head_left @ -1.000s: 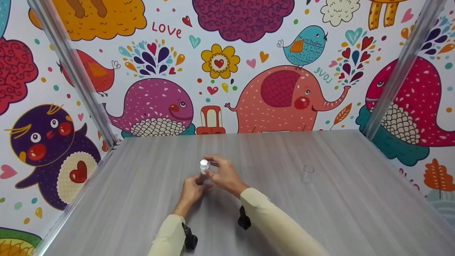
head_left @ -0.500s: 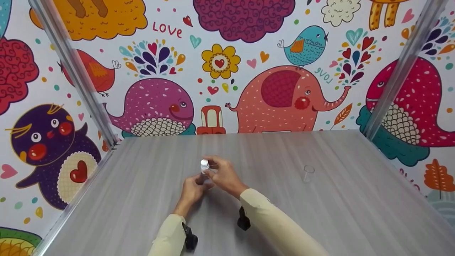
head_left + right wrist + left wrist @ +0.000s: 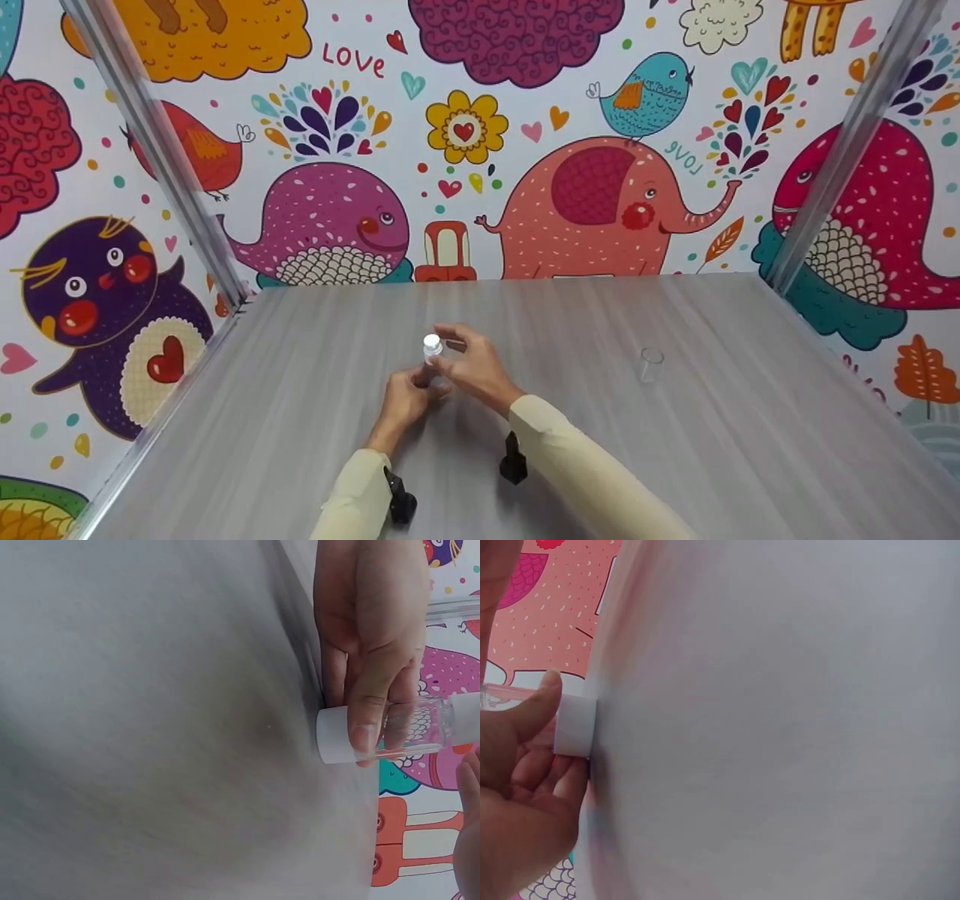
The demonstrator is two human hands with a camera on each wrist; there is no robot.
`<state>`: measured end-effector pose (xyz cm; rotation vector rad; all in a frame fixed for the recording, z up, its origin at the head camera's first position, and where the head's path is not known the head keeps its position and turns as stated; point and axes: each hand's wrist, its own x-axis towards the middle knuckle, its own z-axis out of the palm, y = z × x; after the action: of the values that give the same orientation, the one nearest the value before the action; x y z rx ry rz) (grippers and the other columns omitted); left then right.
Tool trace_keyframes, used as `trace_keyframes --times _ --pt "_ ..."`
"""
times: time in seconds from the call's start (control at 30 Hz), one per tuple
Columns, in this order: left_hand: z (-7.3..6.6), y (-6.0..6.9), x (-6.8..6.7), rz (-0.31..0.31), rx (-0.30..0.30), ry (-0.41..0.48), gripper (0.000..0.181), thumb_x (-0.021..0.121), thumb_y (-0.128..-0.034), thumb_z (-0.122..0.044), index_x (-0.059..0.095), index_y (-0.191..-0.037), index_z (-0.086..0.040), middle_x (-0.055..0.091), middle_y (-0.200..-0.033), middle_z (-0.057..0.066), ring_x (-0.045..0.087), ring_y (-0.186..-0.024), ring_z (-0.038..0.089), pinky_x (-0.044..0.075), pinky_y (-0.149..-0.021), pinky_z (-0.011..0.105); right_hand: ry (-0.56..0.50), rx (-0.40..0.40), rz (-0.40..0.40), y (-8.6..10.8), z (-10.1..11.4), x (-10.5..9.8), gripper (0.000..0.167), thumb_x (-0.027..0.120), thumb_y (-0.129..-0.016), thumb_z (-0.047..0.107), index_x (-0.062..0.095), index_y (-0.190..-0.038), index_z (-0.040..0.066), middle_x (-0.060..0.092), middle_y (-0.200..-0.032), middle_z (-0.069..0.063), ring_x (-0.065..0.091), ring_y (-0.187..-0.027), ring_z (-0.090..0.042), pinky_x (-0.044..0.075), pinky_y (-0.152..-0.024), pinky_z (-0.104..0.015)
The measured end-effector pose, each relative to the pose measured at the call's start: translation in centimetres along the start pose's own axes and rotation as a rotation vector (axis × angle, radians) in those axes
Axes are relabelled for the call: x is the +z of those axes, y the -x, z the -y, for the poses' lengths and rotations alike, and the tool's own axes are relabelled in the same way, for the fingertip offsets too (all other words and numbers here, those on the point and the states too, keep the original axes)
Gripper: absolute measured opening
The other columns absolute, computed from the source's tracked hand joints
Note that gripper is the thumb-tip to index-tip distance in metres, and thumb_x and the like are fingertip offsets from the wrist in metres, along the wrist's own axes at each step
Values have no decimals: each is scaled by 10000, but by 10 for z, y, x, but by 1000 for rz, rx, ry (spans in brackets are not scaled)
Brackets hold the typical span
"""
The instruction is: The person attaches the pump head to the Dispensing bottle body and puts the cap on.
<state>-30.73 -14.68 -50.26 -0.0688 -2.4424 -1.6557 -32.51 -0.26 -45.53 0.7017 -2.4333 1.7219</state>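
Note:
A small clear bottle [image 3: 431, 746] with a white cap [image 3: 432, 343] and a white base [image 3: 576, 726] stands upright left of the table's middle. My left hand [image 3: 406, 403] grips its lower part, the thumb lying across the clear wall just above the base. Around the cap curl the thumb and fingers of my right hand [image 3: 478, 367]; part of this hand is cut off in both wrist views. In the head view the hands hide most of the bottle's body. A clear, open-topped glass cylinder [image 3: 651, 365] stands apart to the right.
The grey wood-grain table [image 3: 315, 352] meets a wall printed with cartoon animals [image 3: 585, 210]. Metal posts [image 3: 169, 157] rise at its back corners. Black wrist cameras [image 3: 514, 459] hang under both sleeves.
The right hand's fingers shift very slightly up and to the right around the cap. The left hand, the bottle and the glass cylinder stay almost still.

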Motion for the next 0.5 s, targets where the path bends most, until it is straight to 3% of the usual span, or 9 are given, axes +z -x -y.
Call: trace_keyframes --times 0.1,0.27,0.5 --pt "-1 0 -1 -2 -1 9 296 775 -786 -5 740 -1074 58 741 -1074 238 626 -843 161 522 -717 237 4 -22 12 -1 2 0 457 690 -903 68 589 -1348 39 631 -1363 -122 601 -1276 -299 475 -1060 -482" --pt "-1 0 -1 7 31 -12 257 773 -776 9 744 -1027 59 753 -1021 227 604 -800 152 515 -702 251 21 -25 20 -2 2 3 413 672 -912 21 616 -1319 63 670 -1288 -115 648 -1204 -262 516 -1018 -403" --pt "0 0 -2 -1 43 -46 262 784 -781 -17 746 -1029 56 750 -1035 242 677 -870 222 538 -740 287 46 -17 0 -2 -1 5 408 693 -903 20 625 -1303 62 693 -1235 -100 673 -1147 -231 535 -987 -349"
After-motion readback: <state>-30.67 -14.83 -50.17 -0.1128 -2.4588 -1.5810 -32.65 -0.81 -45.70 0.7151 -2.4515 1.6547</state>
